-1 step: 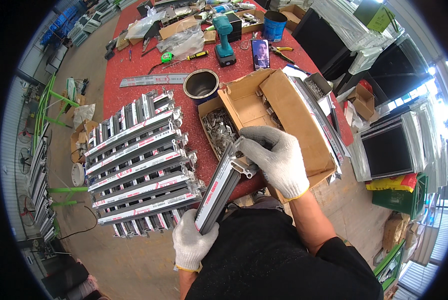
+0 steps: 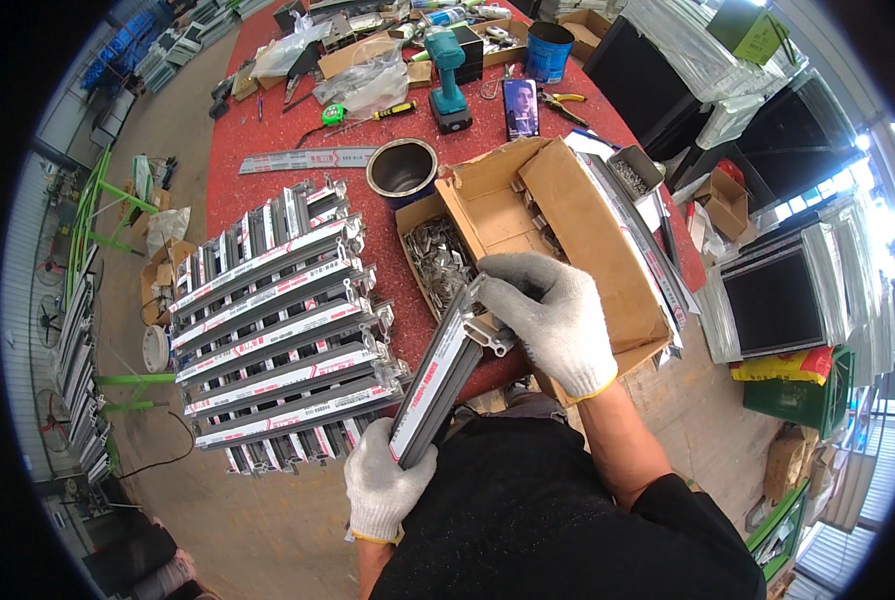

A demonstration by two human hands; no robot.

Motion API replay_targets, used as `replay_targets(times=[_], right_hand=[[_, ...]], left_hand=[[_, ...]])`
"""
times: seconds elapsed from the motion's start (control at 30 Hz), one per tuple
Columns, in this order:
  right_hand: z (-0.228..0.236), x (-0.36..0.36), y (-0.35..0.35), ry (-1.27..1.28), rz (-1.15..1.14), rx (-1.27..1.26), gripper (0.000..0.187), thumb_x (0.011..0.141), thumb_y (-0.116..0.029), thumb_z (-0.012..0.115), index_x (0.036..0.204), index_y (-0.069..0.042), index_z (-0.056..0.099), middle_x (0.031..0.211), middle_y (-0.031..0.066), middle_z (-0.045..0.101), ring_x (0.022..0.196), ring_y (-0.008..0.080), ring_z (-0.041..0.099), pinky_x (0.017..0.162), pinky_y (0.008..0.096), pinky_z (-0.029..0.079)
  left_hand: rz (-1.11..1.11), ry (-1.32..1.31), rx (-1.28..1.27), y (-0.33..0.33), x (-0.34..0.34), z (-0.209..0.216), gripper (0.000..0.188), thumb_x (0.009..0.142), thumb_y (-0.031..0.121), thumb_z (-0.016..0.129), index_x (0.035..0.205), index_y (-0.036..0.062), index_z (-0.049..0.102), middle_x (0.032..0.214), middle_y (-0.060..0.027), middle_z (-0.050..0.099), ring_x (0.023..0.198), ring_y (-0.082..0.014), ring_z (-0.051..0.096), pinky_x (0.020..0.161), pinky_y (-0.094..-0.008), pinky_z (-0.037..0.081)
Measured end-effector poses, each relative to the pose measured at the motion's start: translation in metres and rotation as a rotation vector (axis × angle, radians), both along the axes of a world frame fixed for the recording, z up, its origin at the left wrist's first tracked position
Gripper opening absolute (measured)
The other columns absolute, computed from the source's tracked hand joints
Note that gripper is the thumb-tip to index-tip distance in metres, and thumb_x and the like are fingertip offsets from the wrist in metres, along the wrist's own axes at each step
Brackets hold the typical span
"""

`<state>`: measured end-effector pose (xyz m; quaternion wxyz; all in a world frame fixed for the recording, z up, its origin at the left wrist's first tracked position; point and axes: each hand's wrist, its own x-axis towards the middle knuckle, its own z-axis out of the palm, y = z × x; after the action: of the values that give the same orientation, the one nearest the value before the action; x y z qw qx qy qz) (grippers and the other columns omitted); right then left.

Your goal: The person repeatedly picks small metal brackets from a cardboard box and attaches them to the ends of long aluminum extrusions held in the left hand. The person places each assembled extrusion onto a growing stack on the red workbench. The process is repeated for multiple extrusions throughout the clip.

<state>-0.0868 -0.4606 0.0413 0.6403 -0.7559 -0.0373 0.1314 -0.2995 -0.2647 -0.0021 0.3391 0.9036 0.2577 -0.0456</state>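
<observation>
My left hand [image 2: 390, 478], in a white knitted glove, is wrapped round the lower end of a grey aluminium profile [image 2: 438, 385] with a white printed film strip. The profile slants up to the right, just in front of my body. At its upper end my right hand [image 2: 558, 315], gloved alike, is closed, thumb and fingers pinching a small metal piece [image 2: 475, 290]; the fingers partly hide it. Left of the profile lies a crisscrossed stack of similar profiles [image 2: 288, 335]. A small carton of metal pieces [image 2: 436, 255] stands just beyond my right fingers.
A larger open carton [image 2: 598, 240] borders my right hand. On the red table [image 2: 268, 205] are a dark round tin [image 2: 402, 170], a teal cordless drill [image 2: 449, 85], a phone [image 2: 521, 108], pliers [image 2: 568, 105], a tape measure [image 2: 333, 115] and a blue bucket [image 2: 549, 52]. Wrapped panels [image 2: 778, 300] lean at the right.
</observation>
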Motion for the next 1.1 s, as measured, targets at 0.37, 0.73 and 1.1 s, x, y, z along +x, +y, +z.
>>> replay_targets(times=[0.37,0.73,1.1], right_hand=[[0.004,-0.003,0.000,-0.219,0.095,-0.178,0.033,0.103,-0.012,0.076,0.132,0.003,0.080,0.107,0.0185,0.083,0.096,0.0212,0.080,0.089,0.0352,0.062],[0.005,0.009,-0.015,-0.135,0.254,-0.024,0.025,0.109,-0.013,0.072,0.124,0.004,0.082,0.104,0.0106,0.084,0.093,0.0137,0.077,0.088,0.0329,0.062],[-0.026,0.020,-0.022,0.230,0.182,0.329,0.035,0.113,-0.024,0.068,0.128,0.006,0.080,0.102,0.0044,0.079,0.085,0.0091,0.069,0.077,0.0260,0.058]], left_hand=[[0.005,-0.048,0.068,-0.002,0.003,0.006,0.055,0.079,0.025,0.093,0.122,-0.0036,0.074,0.102,-0.0242,0.080,0.097,-0.0426,0.081,0.090,-0.0491,0.063],[-0.075,-0.174,0.152,0.003,0.009,0.000,0.053,0.078,0.023,0.093,0.120,-0.0023,0.073,0.101,-0.0227,0.079,0.093,-0.0451,0.078,0.085,-0.0526,0.062],[-0.056,-0.091,0.075,-0.003,0.013,0.007,0.056,0.078,0.022,0.091,0.125,-0.0030,0.073,0.104,-0.0261,0.080,0.100,-0.0439,0.081,0.091,-0.0495,0.063]])
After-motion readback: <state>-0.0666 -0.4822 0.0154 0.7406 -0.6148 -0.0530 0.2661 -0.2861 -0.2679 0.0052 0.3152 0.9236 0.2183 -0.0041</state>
